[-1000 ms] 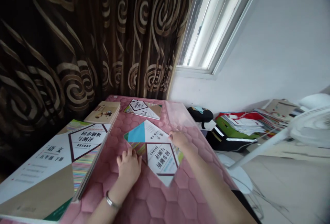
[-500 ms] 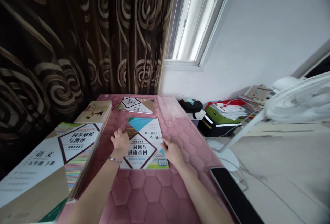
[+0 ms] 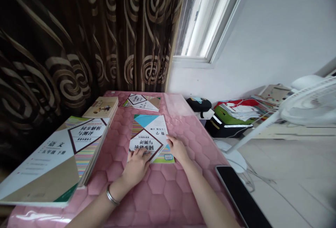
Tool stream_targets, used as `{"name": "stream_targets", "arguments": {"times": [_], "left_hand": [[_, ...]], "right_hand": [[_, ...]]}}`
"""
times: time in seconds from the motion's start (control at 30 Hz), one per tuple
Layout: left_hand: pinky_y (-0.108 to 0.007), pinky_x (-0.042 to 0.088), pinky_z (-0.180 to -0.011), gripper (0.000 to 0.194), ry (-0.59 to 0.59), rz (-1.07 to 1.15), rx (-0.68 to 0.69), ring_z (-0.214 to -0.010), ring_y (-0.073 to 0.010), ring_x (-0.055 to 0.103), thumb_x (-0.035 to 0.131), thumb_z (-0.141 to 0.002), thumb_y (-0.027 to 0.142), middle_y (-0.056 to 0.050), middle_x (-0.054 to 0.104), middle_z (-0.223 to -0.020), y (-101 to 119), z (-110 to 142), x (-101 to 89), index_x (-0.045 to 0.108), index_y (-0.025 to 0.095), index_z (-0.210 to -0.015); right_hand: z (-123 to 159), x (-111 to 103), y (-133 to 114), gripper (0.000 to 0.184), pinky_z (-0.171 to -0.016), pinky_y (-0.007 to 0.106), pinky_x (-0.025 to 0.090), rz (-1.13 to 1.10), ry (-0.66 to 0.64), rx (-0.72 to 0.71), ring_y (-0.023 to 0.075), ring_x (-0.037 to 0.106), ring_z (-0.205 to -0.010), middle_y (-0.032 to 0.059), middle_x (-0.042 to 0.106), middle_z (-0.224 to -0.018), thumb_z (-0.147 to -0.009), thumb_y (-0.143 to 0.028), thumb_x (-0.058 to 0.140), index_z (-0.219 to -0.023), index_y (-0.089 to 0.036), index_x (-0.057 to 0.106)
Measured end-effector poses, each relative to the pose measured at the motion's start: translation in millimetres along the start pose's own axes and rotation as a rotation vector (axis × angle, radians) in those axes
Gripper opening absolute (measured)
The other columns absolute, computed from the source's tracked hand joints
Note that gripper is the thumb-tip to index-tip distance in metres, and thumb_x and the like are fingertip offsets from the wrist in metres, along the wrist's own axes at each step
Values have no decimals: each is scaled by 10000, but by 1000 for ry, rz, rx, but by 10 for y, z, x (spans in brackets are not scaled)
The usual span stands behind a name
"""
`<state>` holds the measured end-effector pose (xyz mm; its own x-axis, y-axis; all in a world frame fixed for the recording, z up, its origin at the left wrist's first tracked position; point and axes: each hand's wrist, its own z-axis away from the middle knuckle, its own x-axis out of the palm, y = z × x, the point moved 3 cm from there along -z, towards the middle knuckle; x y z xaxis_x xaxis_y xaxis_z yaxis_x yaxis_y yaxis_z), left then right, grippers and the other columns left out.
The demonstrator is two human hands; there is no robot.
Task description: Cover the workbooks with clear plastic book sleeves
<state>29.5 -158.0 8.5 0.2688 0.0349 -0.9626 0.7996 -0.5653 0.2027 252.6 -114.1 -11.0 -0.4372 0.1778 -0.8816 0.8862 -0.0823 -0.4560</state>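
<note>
A workbook (image 3: 160, 130) with a white, blue and striped cover lies on the pink hexagon-patterned table cover (image 3: 157, 200), its printing upside down to me. My left hand (image 3: 137, 165), with a silver bangle at the wrist, rests on the workbook's near left corner, fingers lying flat on the cover. At the workbook's right edge is my right hand (image 3: 177, 149), its fingers stretched out and touching that edge. Farther back lies a second workbook (image 3: 143, 102). To the left stands a thick stack of workbooks (image 3: 63, 158), with a tan-covered book stack (image 3: 102, 107) behind it.
A black phone-like slab (image 3: 241, 196) lies along the table's right edge. Beyond that edge stand a white fan (image 3: 252, 133) with cables on the floor, a black-green box (image 3: 228, 123) and piled papers. A patterned curtain (image 3: 141, 32) hangs at the back left.
My left hand has moved from the workbook's far left edge to its near left corner, now covering part of the title. My right hand stays at the right edge. The view has shifted slightly.
</note>
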Motion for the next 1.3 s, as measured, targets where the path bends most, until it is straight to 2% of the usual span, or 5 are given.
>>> {"name": "stream_targets", "arguments": {"times": [0.27,0.4,0.57,0.83,1.3], "left_hand": [[-473,349,-968,331,32,-11,38,-1146,-262,500,574,-890,316,-57,590,-1244,-32,5,-5,615,300,-1218],[-461,355,-947,295,47,-22,59,-1121,-252,511,564,-901,300,-62,604,-1221,-14,7,6,624,277,-1189],[-459,345,-963,290,49,-72,112,-1086,-238,538,584,-899,286,-63,635,-1169,2,-10,-19,617,242,-1184],[-450,326,-962,135,78,-106,66,-1049,-232,569,609,-886,279,-46,680,-1096,-282,167,-250,693,246,-985],[-413,311,-884,429,46,25,-104,-1093,-201,551,468,-897,76,21,671,-1209,-640,388,-175,688,389,-1090]], "right_hand": [[310,-156,-265,255,-908,356,443,92,155,-254,236,539,-996,106,602,-1044,-922,-301,536,-1091,-219,709],[644,-90,-538,244,-903,369,446,9,42,-478,233,508,-1018,60,598,-1083,-842,-397,670,-1048,-268,695],[747,37,-651,187,-892,402,445,60,-4,-495,249,516,-1025,58,633,-1058,-826,-362,704,-962,-235,685],[781,-122,-256,103,-858,389,433,73,29,-383,235,541,-1047,42,663,-1111,-886,-293,637,-953,-277,713],[867,-189,174,271,-908,363,475,43,-2,-278,213,518,-1094,-23,600,-1266,-934,-305,513,-1083,-421,707]]}}
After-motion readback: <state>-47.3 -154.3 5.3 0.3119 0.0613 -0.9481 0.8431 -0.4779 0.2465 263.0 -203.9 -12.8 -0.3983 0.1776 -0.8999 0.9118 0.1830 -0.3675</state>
